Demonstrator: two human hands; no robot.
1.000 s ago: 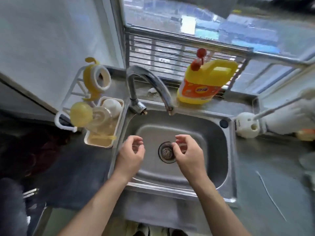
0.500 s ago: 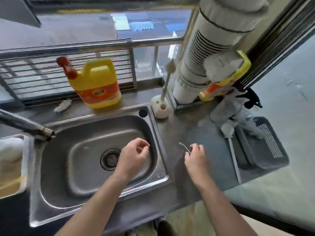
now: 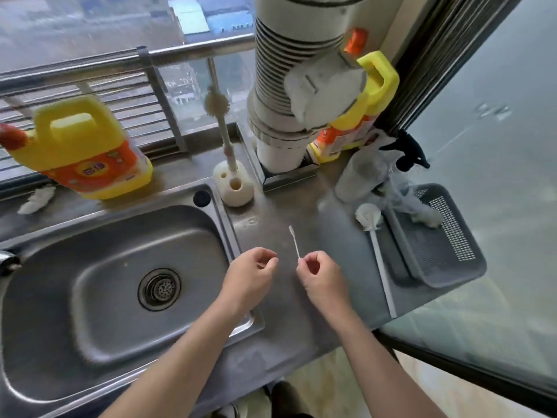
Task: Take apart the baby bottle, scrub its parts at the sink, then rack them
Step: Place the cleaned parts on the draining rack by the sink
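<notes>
My right hand [image 3: 321,274] pinches the near end of a thin white straw brush [image 3: 294,241] and holds it above the steel counter, to the right of the sink [image 3: 90,267]. My left hand [image 3: 251,274] hovers over the sink's right rim with its fingers curled, thumb near the fingertips, holding nothing I can make out. A bottle brush [image 3: 221,125] stands upright in a white holder [image 3: 233,187] behind the sink. No baby bottle parts are in view.
A yellow detergent jug [image 3: 84,149] stands behind the sink. A grey basket [image 3: 437,236] lies on the counter at right, a long white brush [image 3: 378,251] beside it. A wide ribbed pipe [image 3: 286,86] and a second yellow bottle [image 3: 361,116] stand at the back.
The view has swung right, away from the rack and tap. My right hand reached onto the counter and picked up the thin straw brush; my left hand followed to the sink's right rim.
</notes>
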